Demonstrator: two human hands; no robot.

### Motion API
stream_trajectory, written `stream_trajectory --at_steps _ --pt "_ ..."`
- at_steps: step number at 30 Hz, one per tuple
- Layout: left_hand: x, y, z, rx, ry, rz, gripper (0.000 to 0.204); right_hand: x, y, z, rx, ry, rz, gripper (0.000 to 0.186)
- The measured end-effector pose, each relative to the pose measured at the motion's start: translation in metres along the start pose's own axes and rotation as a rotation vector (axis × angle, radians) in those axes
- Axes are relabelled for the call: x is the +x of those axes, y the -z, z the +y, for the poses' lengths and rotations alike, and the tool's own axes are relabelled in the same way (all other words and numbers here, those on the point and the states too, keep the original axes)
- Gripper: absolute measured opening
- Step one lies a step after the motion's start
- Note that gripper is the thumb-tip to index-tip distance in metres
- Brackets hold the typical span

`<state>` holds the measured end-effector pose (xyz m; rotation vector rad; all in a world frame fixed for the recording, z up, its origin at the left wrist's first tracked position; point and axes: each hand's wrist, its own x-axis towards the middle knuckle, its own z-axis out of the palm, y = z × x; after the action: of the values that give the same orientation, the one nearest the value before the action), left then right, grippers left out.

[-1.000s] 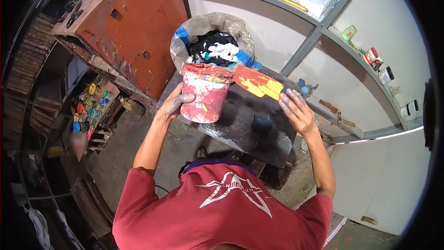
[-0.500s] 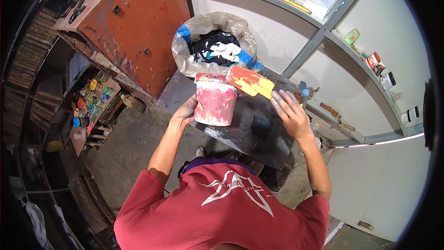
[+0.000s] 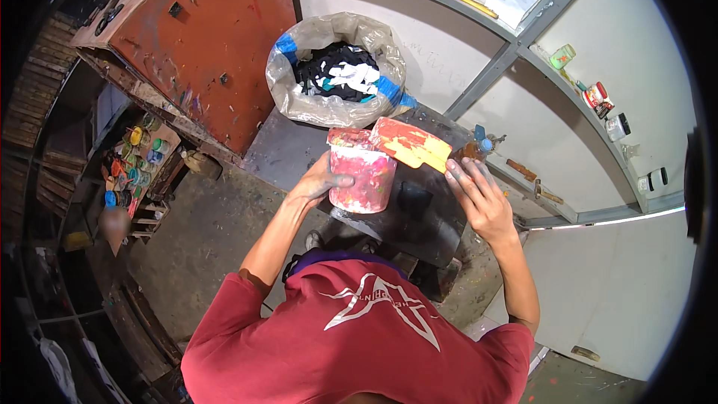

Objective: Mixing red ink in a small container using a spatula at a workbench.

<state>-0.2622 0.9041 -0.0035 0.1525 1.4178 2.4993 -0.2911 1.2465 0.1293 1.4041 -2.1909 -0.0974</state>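
My left hand grips a round paint tub by its left side, the thumb lying across the wall. Pink, red and white paint smears cover the tub, which is held over a dark tabletop. Against the right of its rim lies a flat, stiff piece smeared with orange and yellow paint; its exact kind is not clear. My right hand pinches the near right end of this piece, fingers long and darkly stained, thumb hidden. What the tub contains cannot be seen.
Beyond the tub stands a clear plastic sack of black and white rags. A red-brown cabinet rises at the left. Paint jars crowd a low rack. Several jars stand on a grey wall ledge at right, near a hammer.
The tub and the painted piece have shifted a little right and toward me. My left thumb now shows across the tub's side. The surroundings have slid slightly left in the picture.
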Motion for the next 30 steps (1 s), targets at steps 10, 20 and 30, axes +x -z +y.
stream_trajectory --at_steps 10,20,30 --pt "0.002 0.034 -0.054 -0.630 0.215 0.006 0.077 0.012 0.002 -0.011 -0.039 -0.020 -0.081 0.045" --pt "0.000 0.019 -0.056 -0.575 0.246 -0.123 0.107 0.022 0.018 -0.023 -0.044 -0.011 -0.119 0.042" --pt "0.001 -0.018 0.000 -0.159 0.137 -0.111 0.118 0.017 0.029 -0.021 -0.018 -0.069 -0.169 0.051"
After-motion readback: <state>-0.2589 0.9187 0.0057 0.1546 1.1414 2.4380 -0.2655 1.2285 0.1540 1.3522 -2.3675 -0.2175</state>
